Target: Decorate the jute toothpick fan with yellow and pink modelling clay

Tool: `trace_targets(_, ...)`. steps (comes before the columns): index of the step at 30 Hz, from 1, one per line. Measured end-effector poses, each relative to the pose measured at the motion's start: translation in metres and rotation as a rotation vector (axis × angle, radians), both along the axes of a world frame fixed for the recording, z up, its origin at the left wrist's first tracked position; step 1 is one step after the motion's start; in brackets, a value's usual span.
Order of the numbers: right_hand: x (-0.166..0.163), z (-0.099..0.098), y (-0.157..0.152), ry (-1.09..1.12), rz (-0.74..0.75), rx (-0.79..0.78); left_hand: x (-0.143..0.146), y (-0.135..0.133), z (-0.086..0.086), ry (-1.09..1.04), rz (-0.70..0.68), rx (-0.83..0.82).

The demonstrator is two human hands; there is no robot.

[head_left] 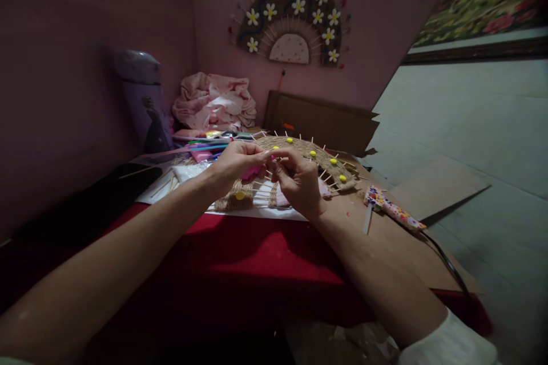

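Observation:
My left hand (237, 163) and my right hand (297, 181) meet fingertip to fingertip above a half-round woven fan (319, 160) of jute cord and thin wooden sticks, dotted with yellow beads. Both hands are closed in a pinch. A small pink piece (252, 171) shows under my left fingers, and the pinch of both hands comes together on it at its tip. The fan lies on a white sheet (257, 212) over a red cloth (240, 256).
A patterned glue gun (391, 208) with a black cord lies on brown cardboard (406, 239) at the right. Coloured pens and sticks (209, 145), a purple bottle (143, 100) and pink fabric (214, 101) stand behind. A finished flowered fan (291, 20) hangs on the wall.

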State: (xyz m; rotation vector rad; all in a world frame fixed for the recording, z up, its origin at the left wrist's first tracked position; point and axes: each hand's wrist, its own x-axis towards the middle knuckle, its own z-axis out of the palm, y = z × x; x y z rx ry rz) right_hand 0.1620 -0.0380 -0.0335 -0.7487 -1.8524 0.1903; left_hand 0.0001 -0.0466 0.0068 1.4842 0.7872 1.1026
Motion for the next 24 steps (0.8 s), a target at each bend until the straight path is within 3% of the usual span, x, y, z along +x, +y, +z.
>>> trace_targets(6,0.0003,-0.0003,-0.0006,0.036,0.006,0.011,0.0001,-0.0002,0.0004,-0.008,0.034,0.003)
trace_targets(24,-0.0012,-0.0013,-0.0006,0.133,0.082,-0.029,-0.0038,0.0053,-0.0036,-0.088,-0.097,-0.031)
